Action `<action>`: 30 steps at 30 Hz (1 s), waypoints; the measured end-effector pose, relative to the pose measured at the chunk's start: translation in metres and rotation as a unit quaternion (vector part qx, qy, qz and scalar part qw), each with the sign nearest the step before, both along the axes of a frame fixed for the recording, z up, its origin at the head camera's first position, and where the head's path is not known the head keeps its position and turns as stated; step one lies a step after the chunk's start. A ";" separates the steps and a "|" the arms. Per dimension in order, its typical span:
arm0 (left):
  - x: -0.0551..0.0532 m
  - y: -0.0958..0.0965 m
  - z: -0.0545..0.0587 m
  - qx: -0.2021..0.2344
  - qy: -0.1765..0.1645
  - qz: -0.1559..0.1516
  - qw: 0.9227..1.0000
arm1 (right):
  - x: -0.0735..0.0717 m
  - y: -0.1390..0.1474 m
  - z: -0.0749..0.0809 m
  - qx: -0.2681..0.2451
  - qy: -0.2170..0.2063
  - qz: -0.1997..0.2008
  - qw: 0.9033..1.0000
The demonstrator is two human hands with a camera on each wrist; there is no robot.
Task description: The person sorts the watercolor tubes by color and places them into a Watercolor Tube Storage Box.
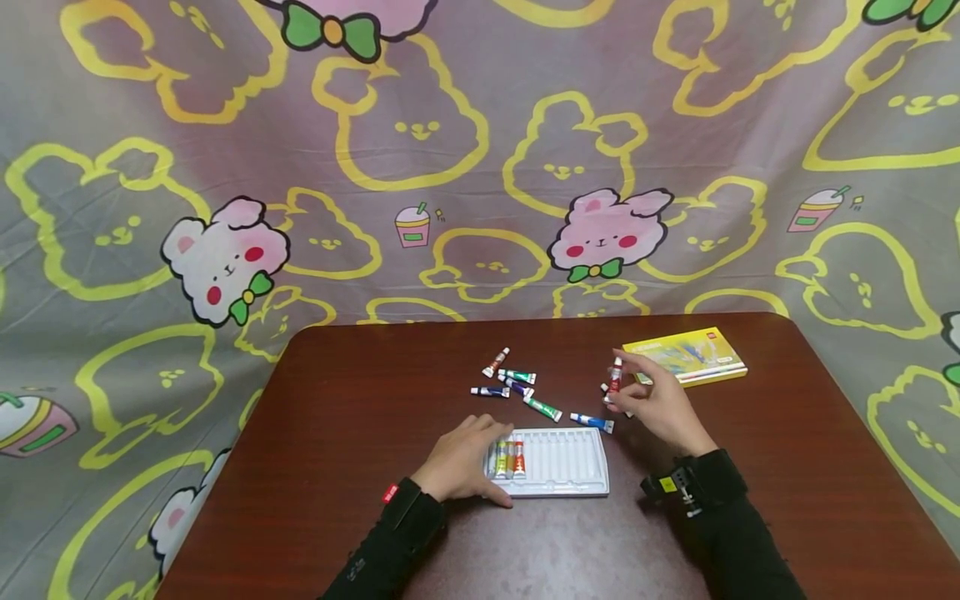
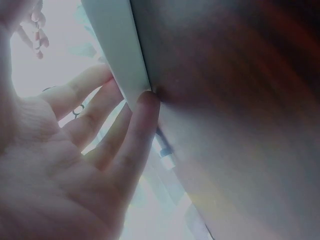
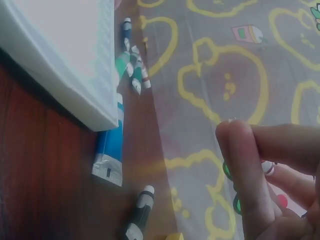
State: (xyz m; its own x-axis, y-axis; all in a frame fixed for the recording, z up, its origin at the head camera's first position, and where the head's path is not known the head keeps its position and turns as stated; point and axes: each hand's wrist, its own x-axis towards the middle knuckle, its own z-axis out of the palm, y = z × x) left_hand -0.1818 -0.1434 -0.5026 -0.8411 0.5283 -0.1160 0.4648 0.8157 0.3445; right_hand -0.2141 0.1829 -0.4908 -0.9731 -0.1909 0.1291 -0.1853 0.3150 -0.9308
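On the worktop (image 1: 352,417), a yellow box (image 1: 684,357) lies beyond a white tray (image 1: 566,458). The left hand (image 1: 463,460) has its grip on the tray's end; the right hand (image 1: 663,406) pinches a red tube (image 1: 615,377) near the box. Only the right wrist view plainly shows a dark tube (image 3: 140,212), perhaps black, near the blue tube (image 3: 110,145).
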 end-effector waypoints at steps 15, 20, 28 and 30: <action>-0.001 0.000 -0.001 -0.002 0.002 0.001 1.000 | -0.003 0.003 -0.005 -0.008 -0.052 0.010 0.999; 0.000 0.000 -0.002 -0.002 0.004 0.000 1.000 | 0.000 0.002 -0.001 0.022 -0.037 0.013 0.999; 0.000 0.001 -0.002 -0.001 0.004 0.001 1.000 | 0.008 -0.017 0.005 0.109 0.033 0.013 0.993; -0.001 0.001 -0.002 -0.002 0.004 0.003 1.000 | 0.010 -0.027 0.004 0.139 0.052 0.022 0.989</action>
State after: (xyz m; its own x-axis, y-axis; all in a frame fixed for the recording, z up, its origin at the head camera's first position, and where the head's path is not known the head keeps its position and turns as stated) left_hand -0.1825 -0.1426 -0.5051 -0.8446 0.5236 -0.1117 0.4631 0.8192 0.3384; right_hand -0.2042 0.1562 -0.4866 -0.9473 -0.2743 0.1657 -0.2952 0.5454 -0.7845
